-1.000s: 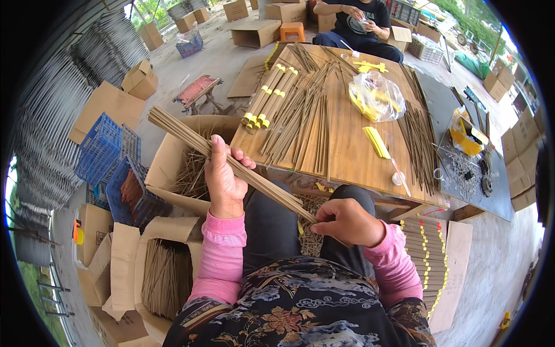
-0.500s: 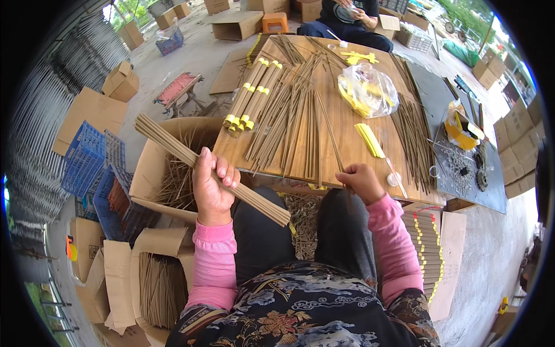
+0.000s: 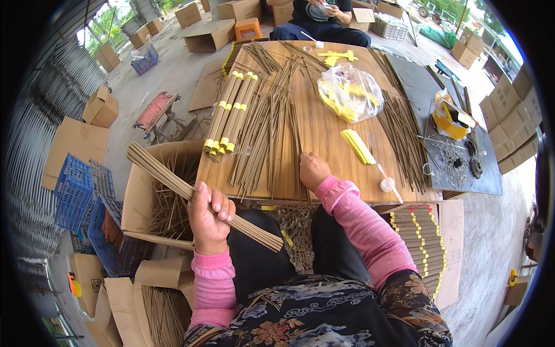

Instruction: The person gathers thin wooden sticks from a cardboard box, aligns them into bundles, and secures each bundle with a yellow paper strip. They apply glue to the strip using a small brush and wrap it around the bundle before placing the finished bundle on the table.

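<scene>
In the head view, the fingers of the left hand grasped a bundle of incense sticks toward eight o'clock; it looked light, stiff and easily snapped, best held round its middle. Since the earlier frame the right hand had shifted toward nine o'clock across the wooden worktop, reaching the edge of the loose incense sticks; whether its fingers pinched one could not be told.
</scene>
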`<act>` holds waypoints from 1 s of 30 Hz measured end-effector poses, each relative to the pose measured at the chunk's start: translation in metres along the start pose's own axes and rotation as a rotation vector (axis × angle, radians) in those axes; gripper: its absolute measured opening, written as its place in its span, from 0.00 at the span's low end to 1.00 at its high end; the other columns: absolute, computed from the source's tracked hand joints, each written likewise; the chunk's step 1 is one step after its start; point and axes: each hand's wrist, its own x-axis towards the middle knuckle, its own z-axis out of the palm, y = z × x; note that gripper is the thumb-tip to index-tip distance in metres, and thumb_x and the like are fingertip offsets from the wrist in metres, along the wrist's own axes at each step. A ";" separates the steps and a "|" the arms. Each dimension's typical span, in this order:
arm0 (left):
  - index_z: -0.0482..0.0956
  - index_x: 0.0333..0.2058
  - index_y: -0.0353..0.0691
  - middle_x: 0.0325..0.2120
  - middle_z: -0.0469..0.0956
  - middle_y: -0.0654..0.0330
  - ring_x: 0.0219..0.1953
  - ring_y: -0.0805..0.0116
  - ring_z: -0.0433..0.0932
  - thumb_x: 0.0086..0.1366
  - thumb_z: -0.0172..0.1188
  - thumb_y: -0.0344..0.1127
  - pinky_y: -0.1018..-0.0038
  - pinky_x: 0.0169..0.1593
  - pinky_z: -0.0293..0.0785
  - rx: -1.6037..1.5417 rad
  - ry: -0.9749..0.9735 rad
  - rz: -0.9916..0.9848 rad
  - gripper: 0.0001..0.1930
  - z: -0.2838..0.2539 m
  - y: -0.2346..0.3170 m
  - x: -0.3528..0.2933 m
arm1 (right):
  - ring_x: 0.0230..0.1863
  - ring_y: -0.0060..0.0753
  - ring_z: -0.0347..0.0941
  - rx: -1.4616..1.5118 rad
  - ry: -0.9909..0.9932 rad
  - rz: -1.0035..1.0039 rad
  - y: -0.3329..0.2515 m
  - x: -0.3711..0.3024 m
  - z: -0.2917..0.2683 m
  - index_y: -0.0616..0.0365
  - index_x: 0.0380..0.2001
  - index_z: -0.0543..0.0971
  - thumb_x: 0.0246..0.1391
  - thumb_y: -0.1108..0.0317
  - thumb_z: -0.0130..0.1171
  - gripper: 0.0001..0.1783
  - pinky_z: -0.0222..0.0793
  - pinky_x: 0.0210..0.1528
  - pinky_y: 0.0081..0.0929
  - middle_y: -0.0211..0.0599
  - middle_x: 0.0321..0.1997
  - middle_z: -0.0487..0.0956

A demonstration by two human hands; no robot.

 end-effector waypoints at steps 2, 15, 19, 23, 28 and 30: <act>0.60 0.17 0.47 0.09 0.58 0.69 0.08 0.80 0.55 0.66 0.43 0.43 0.82 0.11 0.57 0.003 0.008 -0.010 0.17 0.003 -0.002 0.003 | 0.36 0.49 0.71 0.032 0.065 -0.075 -0.006 0.016 0.010 0.66 0.29 0.69 0.49 0.70 0.47 0.08 0.67 0.40 0.39 0.53 0.30 0.75; 0.63 0.20 0.42 0.10 0.62 0.65 0.11 0.74 0.62 0.63 0.50 0.39 0.78 0.15 0.62 0.234 -0.113 0.230 0.14 0.061 -0.025 0.016 | 0.37 0.47 0.71 0.770 0.020 -0.594 -0.083 -0.074 -0.081 0.63 0.40 0.69 0.34 0.72 0.59 0.24 0.67 0.40 0.32 0.45 0.32 0.74; 0.62 0.22 0.40 0.11 0.63 0.63 0.12 0.74 0.63 0.62 0.52 0.35 0.78 0.17 0.64 0.336 -0.300 0.286 0.12 0.099 -0.048 0.016 | 0.32 0.50 0.71 0.876 0.169 -0.363 -0.087 -0.074 -0.083 0.60 0.32 0.70 0.39 0.70 0.59 0.15 0.67 0.34 0.34 0.45 0.28 0.72; 0.63 0.23 0.39 0.13 0.64 0.63 0.14 0.74 0.64 0.61 0.54 0.34 0.77 0.20 0.65 0.406 -0.414 0.323 0.11 0.121 -0.053 0.024 | 0.28 0.47 0.70 0.910 0.251 -0.493 -0.057 -0.058 -0.070 0.59 0.28 0.70 0.45 0.66 0.59 0.11 0.66 0.30 0.35 0.44 0.24 0.71; 0.64 0.23 0.39 0.13 0.63 0.65 0.15 0.75 0.64 0.59 0.56 0.38 0.79 0.21 0.64 0.227 -0.651 0.280 0.12 0.153 -0.028 0.046 | 0.25 0.43 0.70 0.770 0.129 -0.384 -0.019 -0.054 -0.079 0.59 0.25 0.70 0.48 0.59 0.59 0.15 0.65 0.28 0.33 0.43 0.22 0.71; 0.64 0.23 0.40 0.13 0.62 0.65 0.14 0.75 0.63 0.59 0.56 0.40 0.79 0.20 0.63 0.218 -0.816 0.229 0.14 0.161 -0.021 0.053 | 0.25 0.39 0.70 0.799 0.099 -0.375 -0.014 -0.051 -0.080 0.59 0.25 0.71 0.48 0.57 0.60 0.15 0.66 0.29 0.30 0.42 0.22 0.71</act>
